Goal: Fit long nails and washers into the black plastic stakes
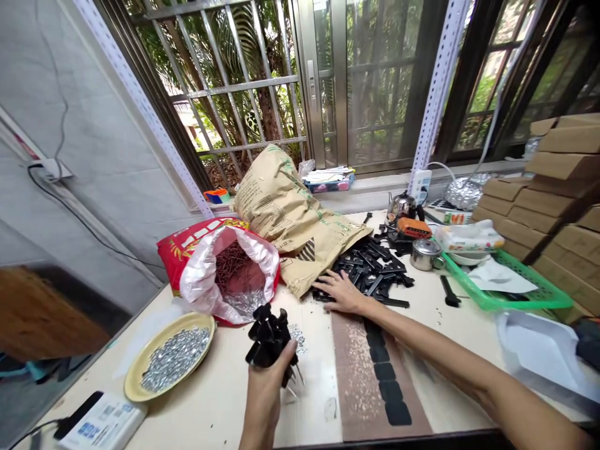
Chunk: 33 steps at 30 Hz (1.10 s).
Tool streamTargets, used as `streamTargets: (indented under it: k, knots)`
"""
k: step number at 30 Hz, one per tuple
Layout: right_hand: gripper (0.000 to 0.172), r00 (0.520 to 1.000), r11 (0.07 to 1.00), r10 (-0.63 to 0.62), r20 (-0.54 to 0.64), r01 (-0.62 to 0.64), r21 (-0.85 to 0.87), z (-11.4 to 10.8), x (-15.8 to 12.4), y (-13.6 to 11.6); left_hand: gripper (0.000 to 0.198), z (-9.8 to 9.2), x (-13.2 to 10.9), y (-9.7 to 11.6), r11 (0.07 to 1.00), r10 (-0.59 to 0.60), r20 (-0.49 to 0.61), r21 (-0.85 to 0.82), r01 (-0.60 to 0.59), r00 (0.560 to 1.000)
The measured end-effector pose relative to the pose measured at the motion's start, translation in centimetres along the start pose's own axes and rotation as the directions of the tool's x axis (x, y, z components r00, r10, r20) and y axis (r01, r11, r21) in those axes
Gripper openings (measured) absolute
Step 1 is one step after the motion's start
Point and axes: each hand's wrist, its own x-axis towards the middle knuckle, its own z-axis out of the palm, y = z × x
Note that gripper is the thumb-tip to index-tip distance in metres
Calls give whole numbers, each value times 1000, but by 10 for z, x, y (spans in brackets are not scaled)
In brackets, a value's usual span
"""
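My left hand is wrapped round a bunch of black plastic parts, held upright above the table. Thin metal pins stick out below the bunch. My right hand lies palm down with fingers spread at the near left edge of a heap of similar black parts. That heap spills from the mouth of a large brown paper sack. Just beyond my left hand, small shiny metal pieces lie loose on the table.
Left of my hands are a red and white bag of screws and a yellow dish of small metal pieces. A brown mat with black squares lies under my right forearm. Right are a metal cup, green tray and stacked cartons.
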Motion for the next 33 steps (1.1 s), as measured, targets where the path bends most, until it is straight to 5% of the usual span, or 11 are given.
streamTargets:
  k: [3, 8, 14, 18, 23, 26, 28, 31, 33]
  knots:
    - [65, 997, 987, -56, -46, 48, -156, -10, 3, 43, 45, 4, -5, 4, 1000, -15, 17, 8, 15, 1000]
    - [27, 960, 984, -133, -245, 97, -152, -27, -1, 94, 37, 8, -13, 15, 1000, 2, -15, 17, -2, 1000]
    - [15, 936, 991, -113, -332, 83, -101, -50, -4, 123, 30, 6, 4, 8, 996, 56, -24, -68, -58, 998]
    - [16, 904, 995, -95, -416, 80, -54, -50, -11, 97, 31, 7, 14, -4, 997, 44, -49, -62, -47, 998]
    - [30, 868, 989, -108, -485, 142, 33, -41, -18, 13, 35, 12, 12, -4, 990, 89, -101, 117, -77, 991]
    - [33, 857, 965, -128, -499, 224, 136, -41, -21, -37, 34, 14, 12, 0, 983, 28, 67, 177, -39, 997]
    - [37, 860, 940, -257, -440, 328, 92, -44, -22, -58, 32, 15, 17, 3, 965, -3, 237, 257, -60, 972]
    - [44, 847, 902, -425, -321, 425, -73, -53, -25, -68, 21, 25, 33, 6, 771, 111, 358, 558, -308, 927]
    - [47, 850, 909, -417, -320, 393, -139, -59, -30, -65, 21, 39, 46, 6, 619, 199, 386, 664, -421, 901]
